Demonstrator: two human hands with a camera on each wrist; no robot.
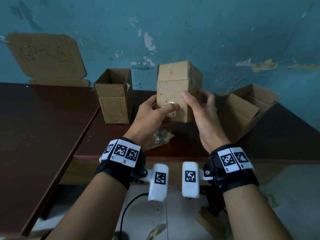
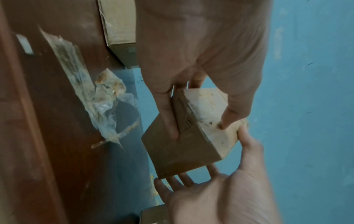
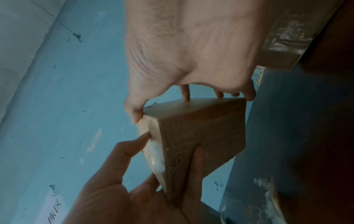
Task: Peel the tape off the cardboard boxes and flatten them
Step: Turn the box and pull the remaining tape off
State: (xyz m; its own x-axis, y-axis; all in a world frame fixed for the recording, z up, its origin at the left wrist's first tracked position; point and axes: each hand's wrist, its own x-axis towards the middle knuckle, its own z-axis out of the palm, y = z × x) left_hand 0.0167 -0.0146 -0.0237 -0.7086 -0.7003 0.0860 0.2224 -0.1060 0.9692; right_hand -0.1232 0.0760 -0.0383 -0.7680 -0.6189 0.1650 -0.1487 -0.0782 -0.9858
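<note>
Cardboard box [image 1: 178, 90] gripped by both hands [image 1: 152, 116] [image 1: 206, 115], left thumb [image 1: 170, 107] picking tape [image 1: 168, 103]; next, lift an edge.

we hold a tan brown box [image 1: 178, 94] with a glossy, clear patch of tape [image 1: 170, 102] on its front. the desk [image 1: 43, 122] is dark reddish brown, the wall [image 1: 207, 32] teal with pale chipped spots. our wristbands [image 1: 119, 163] are black with white tags bearing black square patterns. the cardboard sheet [image 1: 46, 56] on the wall carries dark handwritten marks.
</note>
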